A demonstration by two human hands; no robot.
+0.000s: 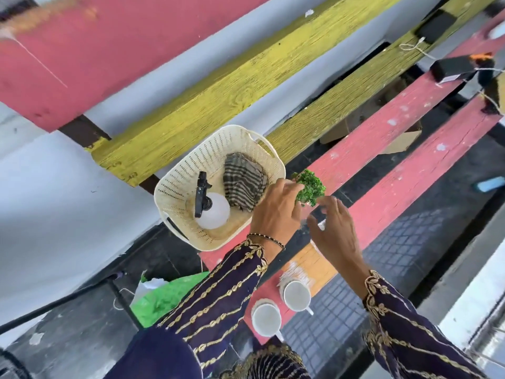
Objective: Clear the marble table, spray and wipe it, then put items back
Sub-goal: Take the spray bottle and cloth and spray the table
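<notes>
A small green plant (311,187) stands over the pink slat of a bench (388,170), and its pot is hidden behind my hands. My left hand (276,212) curls around the plant's left side, fingers touching the foliage. On the plant's right, my right hand (336,231) is blurred, with its fingers spread. A cream plastic basket (175,187) beside them holds a white spray bottle (211,212) with a black trigger and a folded striped cloth (243,184). Two white cups (296,295) stand on the slat close to me.
The bench has pink and yellow (218,105) slats with gaps between them. A green plastic bag (166,294) lies on the dark floor below the basket. Black boxes with white cords (453,68) sit at the far right end. A blue object (490,184) lies at the right.
</notes>
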